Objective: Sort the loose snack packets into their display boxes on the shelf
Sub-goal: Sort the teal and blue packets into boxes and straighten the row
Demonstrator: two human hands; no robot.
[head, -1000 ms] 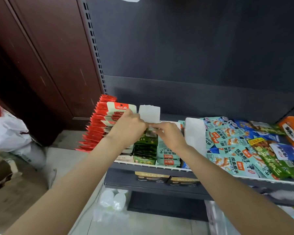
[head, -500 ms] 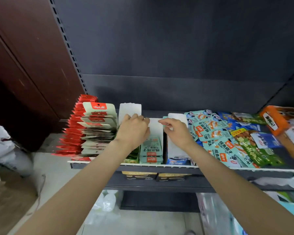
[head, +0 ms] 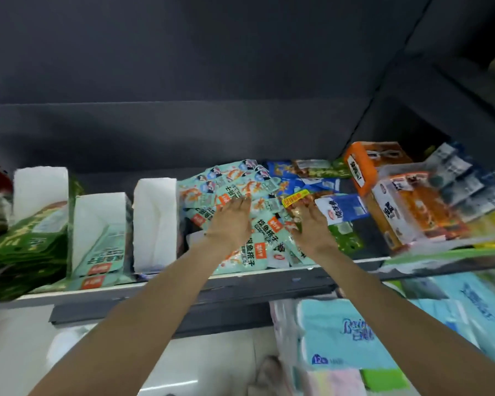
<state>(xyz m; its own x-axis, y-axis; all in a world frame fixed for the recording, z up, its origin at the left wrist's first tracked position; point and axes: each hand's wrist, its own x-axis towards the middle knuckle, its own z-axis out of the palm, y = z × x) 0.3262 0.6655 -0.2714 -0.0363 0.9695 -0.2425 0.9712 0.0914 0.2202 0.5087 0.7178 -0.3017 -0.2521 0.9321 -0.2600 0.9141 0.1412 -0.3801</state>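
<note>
Dark shelf point(head: 269, 277) runs across the view, grey back panel point(head: 183, 81) behind it. Below right, bundles of light blue tissue packs point(head: 340, 338), blurred. On the shelf right side, orange display box point(head: 363, 167) tilted, and a clear-wrapped orange box point(head: 412, 212) in front of it, grey-white packets point(head: 466, 184) stacked beside that.

Left half: three white display boxes in a row. Leftmost white box point(head: 40, 190) holds dark green packets point(head: 26, 247) spilling forward. Middle white box point(head: 97, 212) holds mint packets with orange labels point(head: 100, 261). Third white box point(head: 155, 218) stands just beside the loose pile; I can't tell what's in it.

Loose pile of mint snack packets point(head: 257, 232) lies on the shelf right of the third box, mixed at its back and right edge with blue packets point(head: 300, 181), a blue-and-white packet point(head: 340, 210) and a green packet point(head: 346, 238).

My left hand point(head: 230, 221) lies flat on the mint pile, fingers straight and spread, pressing, not gripping anything. My right hand point(head: 307, 221) is just beside it on the pile's right edge, fingers reaching forward onto a clear packet with a yellow-red label point(head: 296, 199); fingertips touch it, but I can't tell whether they pinch it or only rest there. The hands are near each other, not touching. Edges of the view are motion-blurred.
</note>
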